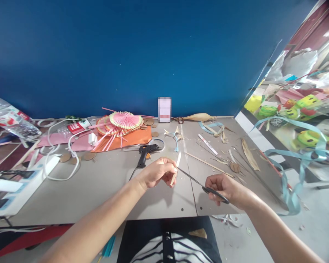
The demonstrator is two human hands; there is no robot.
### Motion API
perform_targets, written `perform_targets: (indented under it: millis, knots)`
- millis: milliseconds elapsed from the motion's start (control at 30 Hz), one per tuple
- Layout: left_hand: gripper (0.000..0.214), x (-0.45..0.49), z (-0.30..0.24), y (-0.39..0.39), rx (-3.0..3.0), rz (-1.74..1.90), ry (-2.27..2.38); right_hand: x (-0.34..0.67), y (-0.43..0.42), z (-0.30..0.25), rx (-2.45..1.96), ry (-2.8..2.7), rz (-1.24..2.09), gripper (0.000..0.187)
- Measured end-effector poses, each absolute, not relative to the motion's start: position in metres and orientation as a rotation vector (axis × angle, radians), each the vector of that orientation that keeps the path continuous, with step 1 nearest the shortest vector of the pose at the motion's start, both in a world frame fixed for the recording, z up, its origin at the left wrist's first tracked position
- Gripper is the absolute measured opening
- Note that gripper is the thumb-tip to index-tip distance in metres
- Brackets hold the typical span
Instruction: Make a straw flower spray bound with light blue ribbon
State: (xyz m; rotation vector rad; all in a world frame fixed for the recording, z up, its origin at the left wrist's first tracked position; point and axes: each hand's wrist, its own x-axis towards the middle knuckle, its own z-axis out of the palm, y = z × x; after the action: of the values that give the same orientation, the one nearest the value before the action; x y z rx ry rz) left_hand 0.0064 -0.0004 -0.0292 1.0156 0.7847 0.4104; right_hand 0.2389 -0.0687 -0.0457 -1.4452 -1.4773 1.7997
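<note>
My left hand (159, 173) is closed in a pinch on a narrow pale strip (178, 159), whose ends stick out above and below the fingers. Its material looks like dried husk or paper. In my right hand (222, 185) are scissors (191, 178) with black handles, their thin blades pointing left up to the left fingertips. How far the blades are apart is hard to see. Just beyond my left hand lie a black hot glue gun (146, 152) and a small figure of twisted light-blue and cream strips (176, 137).
A phone (165, 110) leans against the blue wall. Pink paper fans (126, 121) lie on orange paper (138, 137). At left are a white power strip (26, 186) and a plastic bottle (9, 117). Dried husks (249, 153), thin sticks and blue ribbon (287, 175) are at right.
</note>
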Motion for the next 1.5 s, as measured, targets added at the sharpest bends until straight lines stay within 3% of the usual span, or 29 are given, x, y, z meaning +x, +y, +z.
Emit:
perform_targets:
  millis: [533,1033,1500]
  knots:
    - [0.008,0.008,-0.029,0.000,1.042,0.371,0.753,0.236,-0.069,-0.045,-1.304,-1.380,1.926,0.035]
    - [0.015,0.009,-0.052,0.003,1.000,0.446,0.909,0.231,-0.072,-0.063,-1.520,-1.425,1.725,0.030]
    - [0.005,0.013,-0.067,0.010,0.939,0.462,0.947,0.229,-0.071,-0.073,-1.628,-1.443,1.665,0.030]
